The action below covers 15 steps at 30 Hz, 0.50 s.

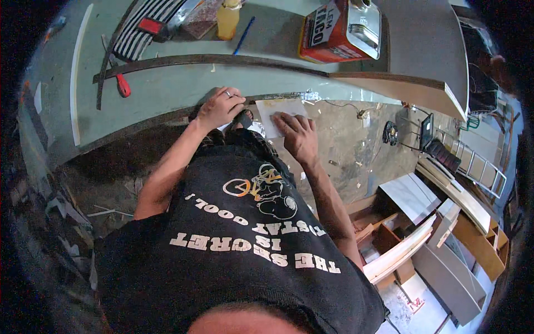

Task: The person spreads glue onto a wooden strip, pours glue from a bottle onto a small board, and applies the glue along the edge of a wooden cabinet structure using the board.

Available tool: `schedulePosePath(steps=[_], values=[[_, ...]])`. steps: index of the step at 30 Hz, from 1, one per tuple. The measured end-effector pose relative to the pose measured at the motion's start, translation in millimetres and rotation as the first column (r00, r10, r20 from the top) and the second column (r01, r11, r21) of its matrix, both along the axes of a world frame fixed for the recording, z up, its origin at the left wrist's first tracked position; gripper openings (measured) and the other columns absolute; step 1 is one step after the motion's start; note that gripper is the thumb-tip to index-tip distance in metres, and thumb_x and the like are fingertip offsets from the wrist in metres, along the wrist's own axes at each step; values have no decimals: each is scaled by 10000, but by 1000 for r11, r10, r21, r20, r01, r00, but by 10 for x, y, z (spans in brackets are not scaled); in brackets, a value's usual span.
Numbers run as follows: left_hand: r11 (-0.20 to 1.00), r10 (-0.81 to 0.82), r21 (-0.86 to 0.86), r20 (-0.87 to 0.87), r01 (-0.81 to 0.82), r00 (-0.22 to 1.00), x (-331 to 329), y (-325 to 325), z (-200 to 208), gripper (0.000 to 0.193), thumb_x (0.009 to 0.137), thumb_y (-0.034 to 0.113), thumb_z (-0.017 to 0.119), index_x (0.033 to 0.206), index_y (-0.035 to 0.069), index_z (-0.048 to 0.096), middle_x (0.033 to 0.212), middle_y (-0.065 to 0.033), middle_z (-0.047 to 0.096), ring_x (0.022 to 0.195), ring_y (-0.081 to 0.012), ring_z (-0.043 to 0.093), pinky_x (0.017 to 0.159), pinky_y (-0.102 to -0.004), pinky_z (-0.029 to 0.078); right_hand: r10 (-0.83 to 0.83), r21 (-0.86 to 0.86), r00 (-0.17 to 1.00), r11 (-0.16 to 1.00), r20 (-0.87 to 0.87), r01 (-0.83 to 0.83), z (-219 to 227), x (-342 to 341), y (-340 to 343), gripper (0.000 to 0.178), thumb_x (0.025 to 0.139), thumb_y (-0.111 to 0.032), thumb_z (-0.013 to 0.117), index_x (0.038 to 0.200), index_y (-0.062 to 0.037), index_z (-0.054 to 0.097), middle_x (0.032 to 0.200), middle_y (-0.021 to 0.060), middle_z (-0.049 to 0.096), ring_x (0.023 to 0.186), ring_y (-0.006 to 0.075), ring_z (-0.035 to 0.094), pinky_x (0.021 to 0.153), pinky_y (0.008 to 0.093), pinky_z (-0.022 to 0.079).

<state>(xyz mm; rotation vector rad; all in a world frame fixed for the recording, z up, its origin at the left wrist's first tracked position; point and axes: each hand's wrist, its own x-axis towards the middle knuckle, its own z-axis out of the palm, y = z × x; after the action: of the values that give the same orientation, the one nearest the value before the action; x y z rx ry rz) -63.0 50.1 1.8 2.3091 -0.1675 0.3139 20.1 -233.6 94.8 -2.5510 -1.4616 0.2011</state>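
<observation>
Both hands work at the near edge of a large pale board (pixel 167 94) that serves as the worktop. The left hand (pixel 219 107), with a ring on one finger, curls over that near edge, fingers bent and pressing on the dark edge strip (pixel 167 116) that runs along it; it grips the edge itself and holds nothing loose. The right hand (pixel 297 133) lies flat, fingers spread and nearly straight, palm down on a pale rectangular sheet (pixel 278 114) that hangs against the board's near edge just right of the left hand. The sheet sits between the two hands, its upper edge touching the strip, where a shiny smear shows.

Farther back on the worktop, a second dark curved strip (pixel 222 59) crosses from left to right. Beyond it, near the far edge, stand a yellow bottle (pixel 228 19) and, well to its right, a red and white metal can (pixel 342 28) lying with its broad face up. A blue pen (pixel 243 34) lies just beside the bottle. Toward the far left corner rests a black and white striped cloth (pixel 144 28), and a red-handled tool (pixel 123 85) lies near the left end of the second strip.

Below the right side of the worktop, stacked boards (pixel 411 222) and a ladder (pixel 478 161) lie on the floor.
</observation>
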Motion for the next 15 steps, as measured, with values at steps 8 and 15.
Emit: schedulePosePath(steps=[8, 15], values=[[1000, 1, -22, 27, 0, 1000, 19, -14, 5, 157, 817, 89, 766, 961, 44, 720, 1016, -103, 683, 980, -296, 652, 912, -413, 517, -21, -12, 1000, 1000, 17, 21, -79, 119, -51, 518, 794, -78, 647, 1289, -232, 665, 1267, -19, 669, 1137, 254, 598, 962, 432, 457], [1000, -7, 8, 54, 6, 998, 38, -5, -12, 131, 829, 77, 751, 950, 39, 720, 1023, -102, 684, 980, -297, 660, 913, -410, 524, -49, 10, 999, 999, 1, 49, 15, 98, 35, 512, 797, -68, 636, 1279, -238, 678, 1266, -20, 674, 1109, 251, 609, 946, 427, 462]])
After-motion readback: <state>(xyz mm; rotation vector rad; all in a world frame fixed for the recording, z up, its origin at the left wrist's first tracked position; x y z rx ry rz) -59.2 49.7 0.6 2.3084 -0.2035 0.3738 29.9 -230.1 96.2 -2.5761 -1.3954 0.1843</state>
